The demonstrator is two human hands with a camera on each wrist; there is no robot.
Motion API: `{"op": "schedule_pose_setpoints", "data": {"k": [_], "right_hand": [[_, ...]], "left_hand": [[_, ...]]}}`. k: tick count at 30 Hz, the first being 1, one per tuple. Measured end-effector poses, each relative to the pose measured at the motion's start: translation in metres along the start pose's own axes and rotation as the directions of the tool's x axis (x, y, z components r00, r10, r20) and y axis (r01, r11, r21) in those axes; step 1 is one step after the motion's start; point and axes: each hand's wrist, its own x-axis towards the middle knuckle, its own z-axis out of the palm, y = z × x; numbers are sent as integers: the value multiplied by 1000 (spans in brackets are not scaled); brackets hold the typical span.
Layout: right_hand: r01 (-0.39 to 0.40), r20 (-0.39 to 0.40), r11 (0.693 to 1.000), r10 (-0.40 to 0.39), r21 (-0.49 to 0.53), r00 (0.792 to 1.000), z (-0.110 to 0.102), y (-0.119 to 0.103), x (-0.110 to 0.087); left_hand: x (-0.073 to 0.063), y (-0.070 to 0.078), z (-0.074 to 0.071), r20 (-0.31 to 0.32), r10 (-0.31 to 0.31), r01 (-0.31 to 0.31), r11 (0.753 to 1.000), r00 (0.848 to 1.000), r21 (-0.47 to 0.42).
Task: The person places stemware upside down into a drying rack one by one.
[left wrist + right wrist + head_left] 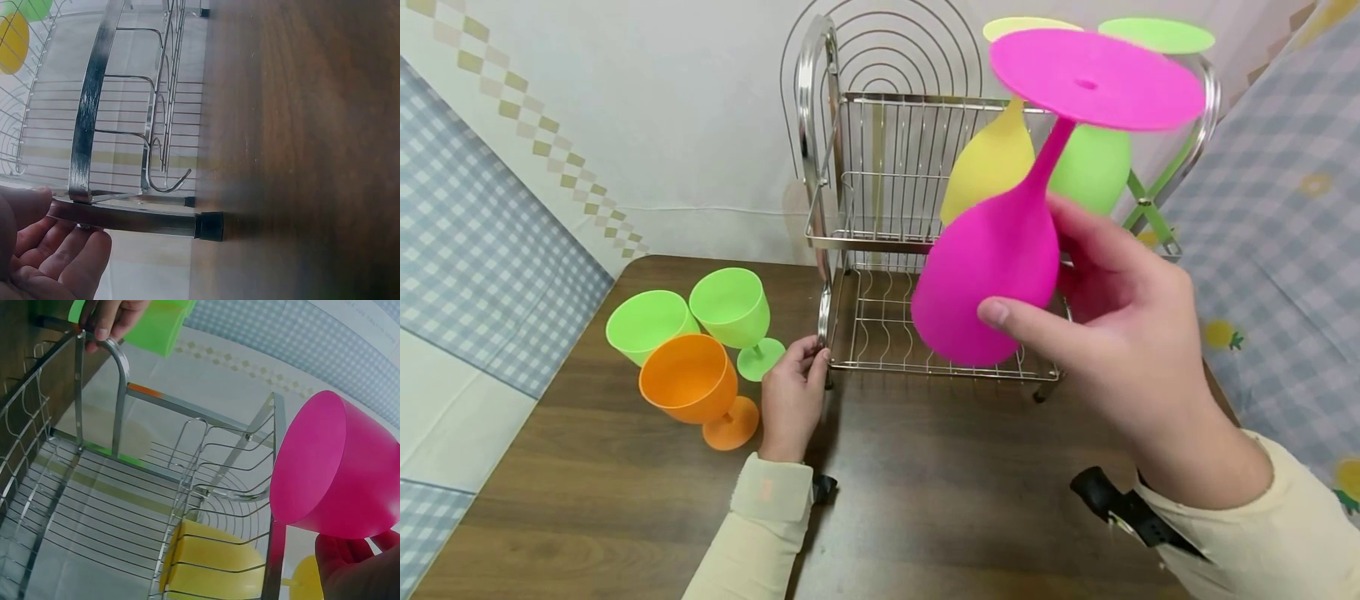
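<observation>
A magenta plastic goblet (985, 267) is held upside down and tilted by my right hand (1135, 333), thumb on the near side of the bowl. It hangs in front of the upper tier of a metal dish rack (910, 247). The right wrist view shows the open mouth of the magenta goblet (312, 462). With thumb and curled fingers, my left hand (793, 400) grips the rack's left front leg (137, 219), low down near the table. A yellow goblet (985, 171) and a green goblet (1105, 167) stand upside down in the upper tier, partly hidden behind the magenta one.
Left of the rack on the wooden table (925, 492) stand an orange goblet (688, 379) and two green goblets, one nearer the rack (730, 304). The lower rack tier (887, 333) has wavy wires. A pale wall (700, 125) is behind, checked cloth (1285, 275) at right.
</observation>
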Motion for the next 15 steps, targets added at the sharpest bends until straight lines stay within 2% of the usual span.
{"op": "schedule_pose_setpoints", "data": {"k": [8,15], "right_hand": [[51,37,998,-53,40,998,13,-13,21],[37,36,997,-39,65,999,20,-18,29]], "left_hand": [[0,-2,-1,1,-3,3,1000,1000,9],[0,-1,-1,0,11,-11,1000,1000,8]]}}
